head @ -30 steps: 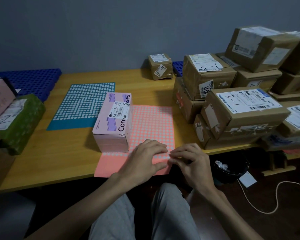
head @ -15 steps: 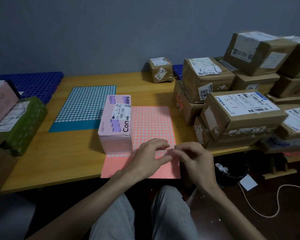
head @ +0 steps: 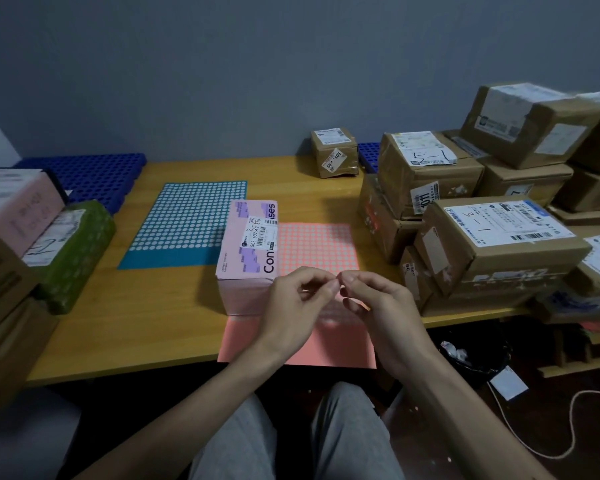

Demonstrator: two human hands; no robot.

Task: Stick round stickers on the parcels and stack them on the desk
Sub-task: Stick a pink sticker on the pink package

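Two sticker sheets, one pink parcel (head: pixel 248 252); both hands' fingers (head: pixel 329 289) pinch together, sticker unseen.

In front of me a pink parcel (head: pixel 248 254) lies flat on the desk, white label on top. At its three o'clock, touching, lies my pink sticker sheet (head: pixel 317 244); a blue sheet (head: pixel 191 223) lies at ten o'clock. Brown parcels (head: pixel 492 237) are stacked at two o'clock.
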